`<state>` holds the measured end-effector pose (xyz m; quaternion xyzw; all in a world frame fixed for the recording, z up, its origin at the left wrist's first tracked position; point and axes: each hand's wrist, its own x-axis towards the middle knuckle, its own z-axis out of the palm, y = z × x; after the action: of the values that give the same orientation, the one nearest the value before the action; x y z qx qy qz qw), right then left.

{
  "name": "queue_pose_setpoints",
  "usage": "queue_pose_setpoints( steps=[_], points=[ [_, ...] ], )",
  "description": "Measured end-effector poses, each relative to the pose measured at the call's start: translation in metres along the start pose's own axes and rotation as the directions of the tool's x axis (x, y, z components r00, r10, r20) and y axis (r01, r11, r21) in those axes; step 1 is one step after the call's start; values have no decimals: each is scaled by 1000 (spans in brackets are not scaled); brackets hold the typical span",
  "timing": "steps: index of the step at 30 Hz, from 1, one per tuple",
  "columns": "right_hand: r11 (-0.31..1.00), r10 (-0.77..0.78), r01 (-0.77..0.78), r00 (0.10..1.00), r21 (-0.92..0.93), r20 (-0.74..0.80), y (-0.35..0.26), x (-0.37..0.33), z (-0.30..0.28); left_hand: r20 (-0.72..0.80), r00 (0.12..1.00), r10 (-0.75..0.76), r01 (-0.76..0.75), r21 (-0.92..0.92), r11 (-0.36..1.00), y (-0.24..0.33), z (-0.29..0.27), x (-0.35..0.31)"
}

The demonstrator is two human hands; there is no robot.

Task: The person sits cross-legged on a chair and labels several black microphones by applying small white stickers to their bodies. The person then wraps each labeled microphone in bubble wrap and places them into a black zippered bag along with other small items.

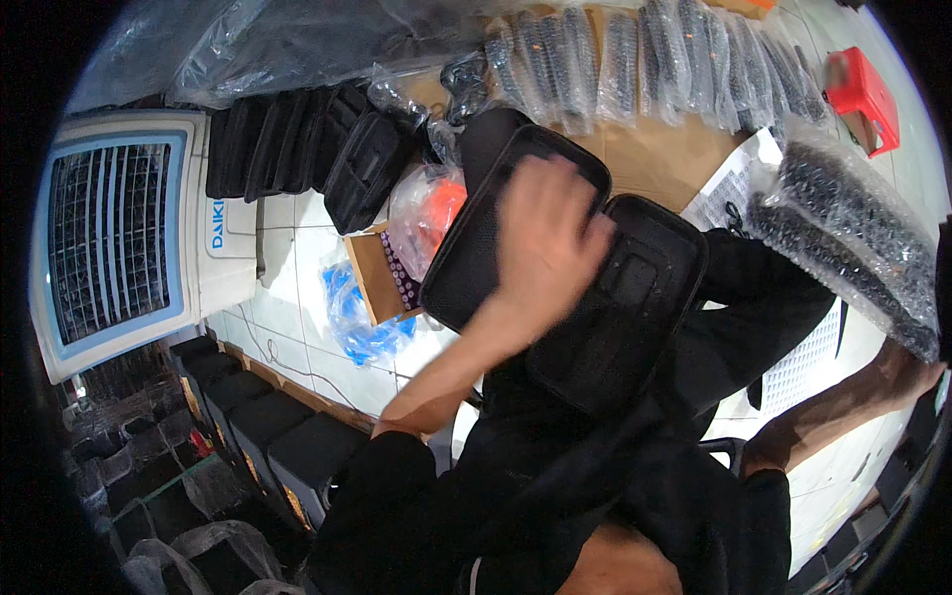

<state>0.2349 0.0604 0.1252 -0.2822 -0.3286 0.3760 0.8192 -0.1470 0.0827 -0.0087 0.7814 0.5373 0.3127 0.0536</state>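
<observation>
An open black zip case (635, 317) lies on my lap, its two padded halves spread apart. My left hand (545, 238) is blurred and lies over the left half, fingers curled toward the fold between the halves. My right forearm stretches out to the right. My right hand (917, 375) is mostly hidden at the picture's rim, under a long bubble-wrapped black item (853, 228), so its grip cannot be made out.
A white air cooler (119, 238) stands at the left. A row of black cases (297, 149) leans behind it, and more cases (258, 416) sit at lower left. Several bubble-wrapped black items (635, 59) lie on cardboard at the top. A red stool (863, 94) stands at far right, and blue plastic (357, 312) lies on the tiles.
</observation>
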Motion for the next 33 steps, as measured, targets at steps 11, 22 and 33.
queue_pose_setpoints(
  steps=[11,22,33],
  points=[
    [930,-7,-61,983,-363,-183,23,-17,41,174,766,-619,642,-185,744,-115,-24,2],
    [809,26,253,886,-531,462,51,-45,87,138,681,-719,724,-277,632,-83,-45,-92],
    [389,915,-850,310,-355,259,222,-87,178,321,802,-503,582,-609,540,-75,-78,-55]
  ],
)
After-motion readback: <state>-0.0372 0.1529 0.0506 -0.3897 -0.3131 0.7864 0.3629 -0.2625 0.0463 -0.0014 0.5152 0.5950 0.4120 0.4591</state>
